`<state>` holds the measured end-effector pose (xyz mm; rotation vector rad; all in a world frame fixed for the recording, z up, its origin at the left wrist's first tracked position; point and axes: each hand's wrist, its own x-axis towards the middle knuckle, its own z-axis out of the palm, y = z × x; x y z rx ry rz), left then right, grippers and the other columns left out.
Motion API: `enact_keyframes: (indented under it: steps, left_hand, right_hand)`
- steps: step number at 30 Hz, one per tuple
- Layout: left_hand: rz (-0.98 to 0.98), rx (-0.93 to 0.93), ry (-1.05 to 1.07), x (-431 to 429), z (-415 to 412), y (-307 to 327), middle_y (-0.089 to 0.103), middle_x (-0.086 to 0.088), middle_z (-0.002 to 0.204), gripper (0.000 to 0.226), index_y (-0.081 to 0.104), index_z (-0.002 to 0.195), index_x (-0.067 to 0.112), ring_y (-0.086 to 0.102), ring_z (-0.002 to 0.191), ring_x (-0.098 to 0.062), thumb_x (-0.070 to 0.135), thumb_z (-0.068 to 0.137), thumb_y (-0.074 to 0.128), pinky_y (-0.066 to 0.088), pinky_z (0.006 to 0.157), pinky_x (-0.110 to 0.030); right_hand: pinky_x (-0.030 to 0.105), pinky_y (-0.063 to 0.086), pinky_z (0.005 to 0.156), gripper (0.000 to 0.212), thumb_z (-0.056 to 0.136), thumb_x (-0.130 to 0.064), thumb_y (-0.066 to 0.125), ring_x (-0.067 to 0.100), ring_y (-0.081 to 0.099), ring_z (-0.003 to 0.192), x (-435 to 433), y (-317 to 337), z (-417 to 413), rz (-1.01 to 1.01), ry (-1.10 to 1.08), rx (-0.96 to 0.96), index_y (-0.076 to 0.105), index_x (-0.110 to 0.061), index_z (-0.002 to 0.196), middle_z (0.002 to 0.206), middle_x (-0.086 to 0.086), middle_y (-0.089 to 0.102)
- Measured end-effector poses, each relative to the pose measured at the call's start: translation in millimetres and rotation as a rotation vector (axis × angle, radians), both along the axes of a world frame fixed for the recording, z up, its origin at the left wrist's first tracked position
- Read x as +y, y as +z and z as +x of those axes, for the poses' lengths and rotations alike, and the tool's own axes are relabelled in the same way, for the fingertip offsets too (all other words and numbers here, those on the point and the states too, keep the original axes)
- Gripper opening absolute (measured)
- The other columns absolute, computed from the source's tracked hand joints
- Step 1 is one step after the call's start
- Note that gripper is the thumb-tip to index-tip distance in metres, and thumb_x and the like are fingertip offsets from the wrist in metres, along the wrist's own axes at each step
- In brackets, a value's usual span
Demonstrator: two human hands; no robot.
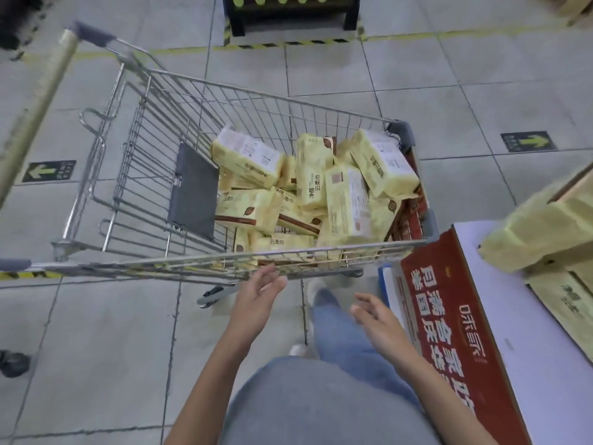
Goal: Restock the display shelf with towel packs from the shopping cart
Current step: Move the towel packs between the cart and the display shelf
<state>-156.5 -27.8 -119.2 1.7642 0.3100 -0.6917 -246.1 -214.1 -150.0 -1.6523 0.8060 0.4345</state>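
A wire shopping cart (154,91) stands in front of me on the tiled floor. Several pale yellow towel packs (346,203) lie piled in its right half. My left hand (256,297) hovers just in front of the cart's near rim, fingers relaxed and holding nothing. My right hand (375,316) is lower and to the right, also relaxed and holding nothing, between the cart and the display shelf (519,332). The shelf has a white top and a red front panel with print. More yellow packs (539,239) sit stacked on it at the right edge.
A grey fold-down seat flap (192,191) stands inside the cart's left part. A black stand (288,14) with hazard-striped floor tape is at the top. A yellowish pole (35,114) crosses the left side. Green arrow floor stickers (48,171) mark the tiles.
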Motion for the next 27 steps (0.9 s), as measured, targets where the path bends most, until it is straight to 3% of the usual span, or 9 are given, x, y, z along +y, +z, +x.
enact_keyframes:
  steps: [4,6,9,10,13,15,19,23,27]
  left_hand:
    - [0.004,0.037,0.099,-17.6,38.0,-5.9,0.059,-0.002,0.125,0.036,0.051,0.129,0.022,0.055,0.113,-0.016,0.023,0.093,0.056,0.037,0.096,-0.029]
    - [0.013,0.042,0.151,-27.4,66.9,-3.5,0.058,-0.003,0.126,0.037,0.05,0.129,0.023,0.055,0.116,-0.02,0.026,0.093,0.057,0.039,0.102,-0.035]
    - [0.024,0.052,0.282,-37.2,113.1,-1.2,0.057,-0.006,0.127,0.042,0.049,0.134,0.019,0.055,0.117,-0.023,0.028,0.093,0.056,0.039,0.104,-0.04]
    - [0.037,0.05,0.333,-39.2,128.6,-2.8,0.057,-0.007,0.128,0.042,0.048,0.134,0.019,0.054,0.118,-0.024,0.029,0.094,0.056,0.039,0.103,-0.041]
    - [0.124,0.085,0.449,-41.0,170.1,-17.9,0.055,-0.006,0.131,0.048,0.045,0.137,0.019,0.052,0.119,-0.025,0.037,0.093,0.055,0.041,0.101,-0.043]
    - [0.15,0.142,0.527,-38.4,191.4,-34.8,0.053,-0.005,0.134,0.054,0.043,0.139,0.015,0.051,0.121,-0.025,0.038,0.092,0.055,0.041,0.101,-0.041]
    - [0.173,0.303,0.66,-33.7,223.2,-77.8,0.056,-0.012,0.13,0.05,0.053,0.126,0.006,0.052,0.118,-0.03,0.041,0.091,0.056,0.04,0.1,-0.042]
    - [0.127,0.441,0.786,-33.4,244.9,-119.3,0.062,-0.01,0.112,0.036,0.057,0.107,0.011,0.057,0.102,-0.029,0.042,0.089,0.059,0.044,0.087,-0.036]
    - [-0.015,0.518,0.907,-24.0,267.2,-168.2,0.067,-0.007,0.111,0.053,0.059,0.119,0.013,0.065,0.098,-0.028,0.045,0.079,0.071,0.054,0.082,-0.039]
  right_hand:
    - [0.009,0.042,0.07,0.026,0.096,-0.017,0.051,0.015,0.057,0.1,-29.2,1.8,67.3,0.019,-0.043,-0.072,0.052,-0.018,0.121,0.11,0.001,0.059]
    - [0.016,0.046,0.072,0.02,0.096,-0.022,0.051,0.015,0.059,0.101,-46.0,9.6,107.2,0.042,-0.059,-0.113,0.053,-0.028,0.116,0.112,-0.001,0.059]
    - [0.034,0.048,0.089,0.017,0.095,-0.028,0.052,0.018,0.058,0.105,-62.2,18.2,171.1,0.028,0.003,-0.144,0.052,-0.033,0.111,0.118,0.001,0.058]
    - [0.031,0.047,0.088,0.019,0.095,-0.028,0.052,0.016,0.058,0.103,-65.0,20.5,193.7,0.014,0.044,-0.157,0.052,-0.03,0.114,0.119,0.001,0.059]
    - [0.011,0.039,0.065,0.03,0.096,-0.028,0.051,-0.003,0.053,0.089,-65.4,24.3,260.5,-0.004,0.196,-0.191,0.049,-0.024,0.126,0.114,-0.006,0.055]
    - [0.01,0.04,0.057,0.035,0.096,-0.028,0.052,-0.005,0.051,0.085,-59.5,23.3,301.5,-0.006,0.274,-0.198,0.047,-0.021,0.13,0.111,-0.007,0.054]
    - [0.023,0.043,0.075,0.043,0.093,-0.028,0.057,0.013,0.055,0.097,-37.9,-0.8,374.2,-0.067,0.423,-0.228,0.045,-0.017,0.132,0.122,0.0,0.054]
    - [0.028,0.037,0.09,0.055,0.088,-0.032,0.063,0.02,0.047,0.12,-15.9,-49.1,428.8,-0.141,0.566,-0.258,0.04,-0.018,0.137,0.136,0.003,0.047]
    - [0.033,0.029,0.105,0.079,0.082,-0.037,0.069,0.022,0.03,0.136,1.8,-106.6,471.6,-0.31,0.716,-0.299,0.027,-0.016,0.145,0.147,0.005,0.034]
